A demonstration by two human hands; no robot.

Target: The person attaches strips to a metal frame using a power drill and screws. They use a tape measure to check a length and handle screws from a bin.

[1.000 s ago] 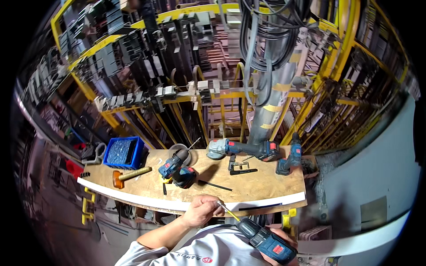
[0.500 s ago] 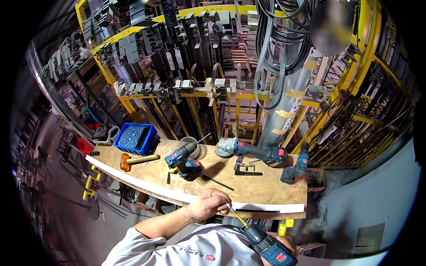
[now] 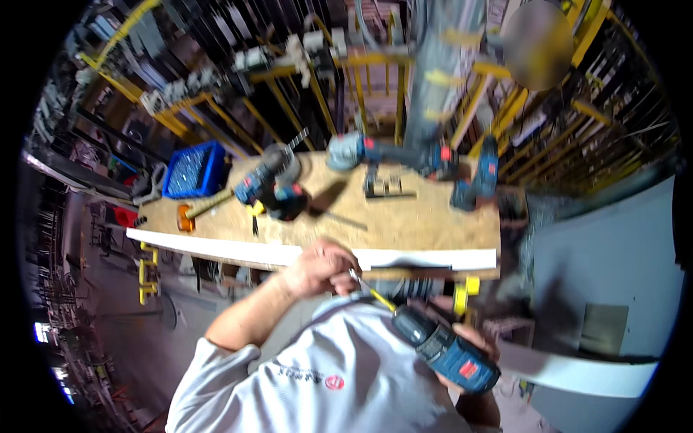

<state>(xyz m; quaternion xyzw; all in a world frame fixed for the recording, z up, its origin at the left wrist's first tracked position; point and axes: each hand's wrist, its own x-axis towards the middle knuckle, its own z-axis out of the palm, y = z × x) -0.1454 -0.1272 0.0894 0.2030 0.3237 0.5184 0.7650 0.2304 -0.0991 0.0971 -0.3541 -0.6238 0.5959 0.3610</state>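
Observation:
My right hand (image 3: 476,343) is wrapped round a blue and black cordless drill (image 3: 451,353), held close in front of my shirt with its nose pointing up and left. A yellow bit (image 3: 382,299) sticks out of its chuck. At the bit's tip, my left hand (image 3: 319,268) pinches a small silvery piece (image 3: 354,275), too blurred to name. Just beyond the left hand, a long white strip (image 3: 216,247) runs along the front edge of the wooden workbench (image 3: 339,227). A dark narrow strip (image 3: 411,268) lies along the white one at the right.
On the bench lie a second drill (image 3: 263,187), an angle grinder (image 3: 346,151), another cordless driver (image 3: 480,177), a black fixture (image 3: 382,189) and an orange-headed mallet (image 3: 186,216). A blue bin (image 3: 216,169) holds many small pieces. Yellow racks (image 3: 361,94) with profiles stand behind.
The whole view has shifted, so the bench sits higher in the picture, and it is more blurred. Both hands still hold the bit's tip and the drill together; more of the drill shows.

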